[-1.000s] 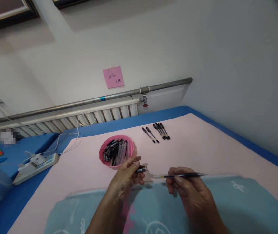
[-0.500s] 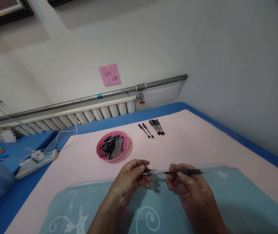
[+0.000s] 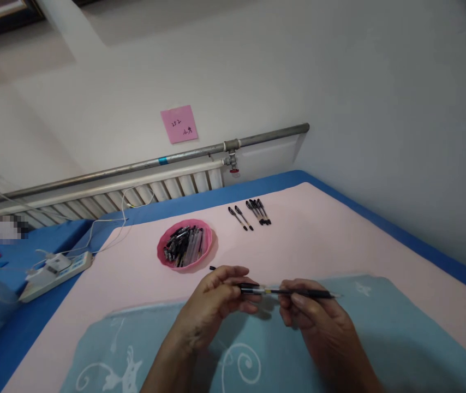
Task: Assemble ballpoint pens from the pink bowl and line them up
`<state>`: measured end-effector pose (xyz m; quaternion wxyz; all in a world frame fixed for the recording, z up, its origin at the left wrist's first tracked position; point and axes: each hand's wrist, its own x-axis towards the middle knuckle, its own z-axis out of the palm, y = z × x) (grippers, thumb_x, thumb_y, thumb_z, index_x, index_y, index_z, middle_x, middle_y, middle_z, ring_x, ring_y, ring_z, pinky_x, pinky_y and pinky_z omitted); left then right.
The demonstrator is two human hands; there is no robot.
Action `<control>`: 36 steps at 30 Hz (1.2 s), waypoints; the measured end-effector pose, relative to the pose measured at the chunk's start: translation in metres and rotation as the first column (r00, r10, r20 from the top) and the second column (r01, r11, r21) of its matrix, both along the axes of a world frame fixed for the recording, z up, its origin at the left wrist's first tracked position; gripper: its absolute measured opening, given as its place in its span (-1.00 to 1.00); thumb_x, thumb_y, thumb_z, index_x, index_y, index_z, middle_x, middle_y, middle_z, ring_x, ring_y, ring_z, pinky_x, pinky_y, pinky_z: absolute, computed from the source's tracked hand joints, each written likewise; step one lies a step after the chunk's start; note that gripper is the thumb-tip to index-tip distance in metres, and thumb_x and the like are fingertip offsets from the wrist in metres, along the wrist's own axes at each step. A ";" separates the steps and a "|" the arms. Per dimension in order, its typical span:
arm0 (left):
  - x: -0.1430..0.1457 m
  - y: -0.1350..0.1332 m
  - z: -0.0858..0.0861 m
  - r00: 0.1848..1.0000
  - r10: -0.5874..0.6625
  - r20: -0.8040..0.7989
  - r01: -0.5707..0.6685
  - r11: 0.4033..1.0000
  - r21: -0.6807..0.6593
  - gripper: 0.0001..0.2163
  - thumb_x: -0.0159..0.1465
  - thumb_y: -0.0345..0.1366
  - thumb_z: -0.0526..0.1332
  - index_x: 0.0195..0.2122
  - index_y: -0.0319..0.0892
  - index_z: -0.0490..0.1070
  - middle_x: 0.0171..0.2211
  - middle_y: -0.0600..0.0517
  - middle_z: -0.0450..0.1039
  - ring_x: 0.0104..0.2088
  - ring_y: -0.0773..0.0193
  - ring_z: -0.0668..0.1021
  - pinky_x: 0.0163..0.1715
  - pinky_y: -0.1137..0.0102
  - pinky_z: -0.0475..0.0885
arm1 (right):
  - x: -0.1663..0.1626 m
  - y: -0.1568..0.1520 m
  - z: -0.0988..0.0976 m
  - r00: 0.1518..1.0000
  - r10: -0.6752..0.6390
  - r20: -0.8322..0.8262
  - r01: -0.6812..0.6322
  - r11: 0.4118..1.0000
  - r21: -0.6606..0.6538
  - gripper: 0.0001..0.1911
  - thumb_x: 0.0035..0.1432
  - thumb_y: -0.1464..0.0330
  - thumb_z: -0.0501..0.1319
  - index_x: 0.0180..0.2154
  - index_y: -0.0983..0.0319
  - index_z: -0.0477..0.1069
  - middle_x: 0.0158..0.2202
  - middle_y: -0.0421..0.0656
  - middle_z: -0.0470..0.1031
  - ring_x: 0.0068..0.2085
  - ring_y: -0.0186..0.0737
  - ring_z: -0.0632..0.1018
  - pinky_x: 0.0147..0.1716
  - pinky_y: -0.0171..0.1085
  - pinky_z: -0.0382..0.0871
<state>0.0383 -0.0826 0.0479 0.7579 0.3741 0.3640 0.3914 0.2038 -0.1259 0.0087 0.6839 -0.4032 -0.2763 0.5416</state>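
A black gel pen (image 3: 272, 291) lies level between my two hands above the blue-green cloth. My left hand (image 3: 212, 305) pinches its dark end with thumb and fingers, and a clear stretch of barrel shows beside them. My right hand (image 3: 318, 311) grips the dark front section, whose pale tip points right. Between the hands a thin dark refill with a yellowish band is visible. A small black end (image 3: 212, 268) of something sticks out behind my left hand; the rest of it is hidden.
A pink basket (image 3: 160, 252) holds many pens and clear barrels. Several pens (image 3: 258, 212) lie in a group on the pink sheet (image 3: 339, 234), with two more pens (image 3: 241, 218) to their left. A power strip (image 3: 55, 275) with cables sits at the left. Behind are a radiator and a pipe (image 3: 274, 134).
The dark end in my left hand and the section in my right have come closer together along the refill, and less of it shows. The view has shifted slightly.
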 end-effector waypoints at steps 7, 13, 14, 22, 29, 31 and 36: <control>-0.007 -0.009 0.001 0.988 0.035 -0.148 -0.018 0.993 0.113 -0.79 0.05 -0.36 0.28 -0.26 -0.24 0.40 -0.33 -0.04 0.47 -0.37 0.20 0.57 -0.31 0.29 0.43 | -0.002 -0.001 -0.004 0.999 0.051 -0.013 -0.051 0.999 0.002 -0.88 -0.11 0.35 0.34 -0.40 0.16 0.52 -0.58 -0.19 0.49 -0.55 -0.28 0.43 -0.56 -0.29 0.24; -0.012 -0.013 -0.006 0.979 0.110 -0.173 -0.079 0.981 0.180 -0.81 0.05 -0.37 0.28 -0.28 -0.21 0.42 -0.34 0.04 0.43 -0.43 0.31 0.56 -0.33 0.38 0.39 | -0.005 -0.001 -0.002 0.997 0.075 -0.009 -0.075 0.997 0.021 -0.89 -0.16 0.39 0.34 -0.45 0.16 0.54 -0.53 -0.18 0.51 -0.57 -0.26 0.43 -0.59 -0.26 0.24; -0.012 -0.014 -0.007 0.979 0.111 -0.168 -0.080 0.980 0.183 -0.81 0.05 -0.38 0.28 -0.28 -0.20 0.42 -0.34 0.04 0.43 -0.43 0.31 0.56 -0.33 0.39 0.39 | -0.005 -0.001 -0.001 0.997 0.077 -0.005 -0.077 0.997 0.019 -0.90 -0.16 0.39 0.34 -0.45 0.16 0.54 -0.53 -0.18 0.51 -0.57 -0.26 0.42 -0.59 -0.26 0.24; -0.015 -0.016 -0.010 0.980 0.111 -0.163 -0.080 0.980 0.184 -0.86 0.05 -0.39 0.28 -0.33 -0.21 0.41 -0.38 0.05 0.45 -0.44 0.32 0.56 -0.34 0.42 0.37 | -0.005 0.000 -0.002 0.993 0.114 0.029 -0.114 0.993 -0.005 -0.88 -0.14 0.34 0.35 -0.44 0.20 0.53 -0.60 -0.18 0.49 -0.62 -0.27 0.41 -0.63 -0.28 0.21; -0.017 -0.014 -0.016 0.978 0.162 -0.129 -0.145 0.980 0.135 -0.84 0.06 -0.38 0.29 -0.32 -0.25 0.41 -0.43 -0.02 0.54 -0.47 0.28 0.57 -0.38 0.40 0.40 | -0.007 -0.001 -0.001 0.999 0.040 0.024 -0.040 0.999 -0.024 -0.84 -0.13 0.33 0.37 -0.42 0.24 0.51 -0.62 -0.22 0.45 -0.61 -0.31 0.41 -0.68 -0.35 0.21; -0.024 -0.013 -0.016 0.974 0.204 -0.100 -0.193 0.975 0.111 -0.82 0.03 -0.39 0.30 -0.32 -0.27 0.42 -0.43 -0.04 0.55 -0.43 0.24 0.58 -0.37 0.38 0.43 | -0.002 0.003 0.001 0.998 -0.057 -0.038 0.055 0.998 -0.028 -0.84 -0.20 0.34 0.40 -0.48 0.23 0.50 -0.58 -0.21 0.47 -0.59 -0.31 0.42 -0.72 -0.37 0.21; -0.047 -0.004 -0.007 0.935 0.350 -0.051 -0.345 0.935 0.086 -0.82 -0.02 -0.42 0.32 -0.35 -0.27 0.45 -0.45 -0.01 0.53 -0.44 0.25 0.57 -0.39 0.37 0.48 | 0.017 0.012 0.004 0.989 -0.141 -0.050 0.140 0.990 -0.021 -0.81 -0.22 0.28 0.39 -0.54 0.24 0.49 -0.46 -0.16 0.52 -0.45 -0.24 0.50 -0.51 -0.29 0.44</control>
